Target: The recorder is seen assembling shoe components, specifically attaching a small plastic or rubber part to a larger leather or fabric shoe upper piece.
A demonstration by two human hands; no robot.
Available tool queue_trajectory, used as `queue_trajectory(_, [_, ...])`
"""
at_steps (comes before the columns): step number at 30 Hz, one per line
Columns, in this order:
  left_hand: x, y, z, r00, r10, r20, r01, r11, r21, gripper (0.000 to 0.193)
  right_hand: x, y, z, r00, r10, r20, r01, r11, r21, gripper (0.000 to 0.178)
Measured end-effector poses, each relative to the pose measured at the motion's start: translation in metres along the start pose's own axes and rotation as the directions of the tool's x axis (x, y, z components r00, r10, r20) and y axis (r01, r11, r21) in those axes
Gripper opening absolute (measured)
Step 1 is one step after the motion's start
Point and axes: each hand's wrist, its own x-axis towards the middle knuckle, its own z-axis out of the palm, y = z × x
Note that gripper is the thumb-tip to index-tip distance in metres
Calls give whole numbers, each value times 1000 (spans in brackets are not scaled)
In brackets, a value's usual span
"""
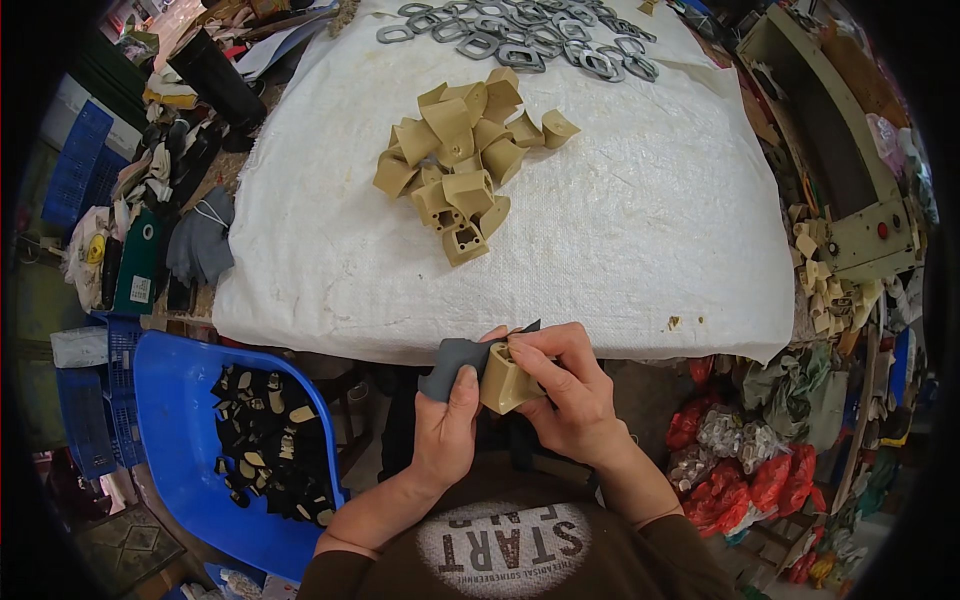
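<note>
In front of my body, just off the near edge of the table, my hands meet around a beige plastic shoe heel [505, 381] with a hollow end facing up. My left hand [447, 430] grips a dark grey flexible sheet [457, 366], thumb across its front, against the heel's left side. A pointed corner of the sheet sticks up behind the heel. My right hand [572, 395] is closed on the heel from the right, fingertips at its upper rim. Further up on the table lies a pile of similar beige heels [452, 130].
White woven sheeting [640, 240] covers the table. Grey metal-looking rings [520, 58] are spread at its far end. A blue basin [180, 420] at lower left contains black pieces with beige patches. Red plastic bags [725, 505] lie at lower right, below a beige metal machine [870, 235].
</note>
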Motion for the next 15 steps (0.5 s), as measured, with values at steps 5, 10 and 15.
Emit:
queue_trajectory(5, [1,6,-6,996,88,32,-93,908,409,38,7,3,-2,999,-13,-33,12,999,-32,63])
queue_trajectory(10, [4,10,-13,988,154,21,-138,809,571,36,11,-7,-13,1000,12,6,-9,950,-312,57])
queue_trajectory(15, [5,17,-1,994,86,63,-106,770,629,35,13,-12,-16,994,105,37,-83,919,-386,45])
